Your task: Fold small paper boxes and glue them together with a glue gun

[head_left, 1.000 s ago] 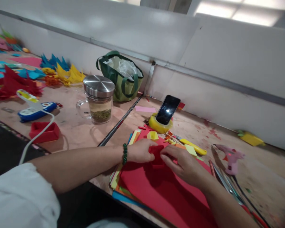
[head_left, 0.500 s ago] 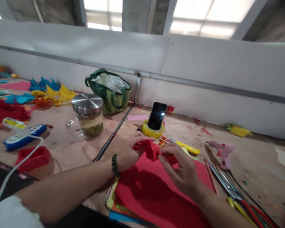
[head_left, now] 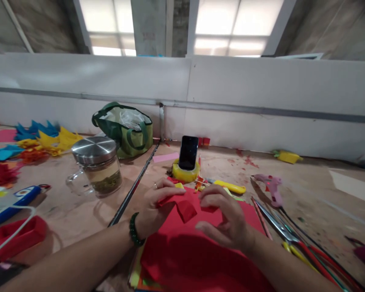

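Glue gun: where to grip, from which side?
Probably by the handle, right hand coming from the near side and above: the glue gun lies with its handle toward the person and nozzle pointing left; scissors lie in front, so reach over them.

Single view from a camera worn on the person's head, facing forward and down across a worktable. The left hand and right hand are close to the lens, just below centre; the left forearm enters at lower left, the right forearm at lower right. Farther off, a white partition spans the frame above centre, with bright windows along the top.
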`<act>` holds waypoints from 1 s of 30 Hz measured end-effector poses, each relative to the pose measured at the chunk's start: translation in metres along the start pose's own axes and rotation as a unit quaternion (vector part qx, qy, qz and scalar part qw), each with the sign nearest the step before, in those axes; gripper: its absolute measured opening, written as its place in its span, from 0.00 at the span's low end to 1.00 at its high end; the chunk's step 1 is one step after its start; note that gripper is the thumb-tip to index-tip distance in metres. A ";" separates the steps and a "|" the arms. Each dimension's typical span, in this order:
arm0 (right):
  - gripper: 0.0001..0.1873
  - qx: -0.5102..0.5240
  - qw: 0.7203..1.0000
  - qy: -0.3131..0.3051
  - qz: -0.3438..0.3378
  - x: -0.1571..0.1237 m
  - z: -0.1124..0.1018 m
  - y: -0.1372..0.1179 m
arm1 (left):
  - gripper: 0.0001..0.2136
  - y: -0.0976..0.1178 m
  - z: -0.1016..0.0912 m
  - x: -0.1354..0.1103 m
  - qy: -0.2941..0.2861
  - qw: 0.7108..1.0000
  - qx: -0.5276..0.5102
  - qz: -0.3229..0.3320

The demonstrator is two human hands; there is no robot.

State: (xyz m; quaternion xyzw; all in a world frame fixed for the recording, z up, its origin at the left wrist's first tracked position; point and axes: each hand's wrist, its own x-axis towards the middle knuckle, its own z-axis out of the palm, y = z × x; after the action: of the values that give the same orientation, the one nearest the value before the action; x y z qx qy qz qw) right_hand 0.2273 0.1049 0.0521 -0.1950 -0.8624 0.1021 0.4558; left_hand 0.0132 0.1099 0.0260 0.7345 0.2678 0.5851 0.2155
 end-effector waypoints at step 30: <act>0.12 -0.090 0.994 0.064 -0.009 -0.009 0.023 -0.008 | 0.20 0.001 0.000 -0.007 -0.095 0.961 0.227 0.124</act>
State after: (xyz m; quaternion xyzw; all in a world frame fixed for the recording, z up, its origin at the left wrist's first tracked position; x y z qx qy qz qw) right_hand 0.2114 0.0940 0.0354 -0.2338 -0.8387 0.0078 0.4918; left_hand 0.0117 0.1051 0.0213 0.8440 0.2785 0.4584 -0.0060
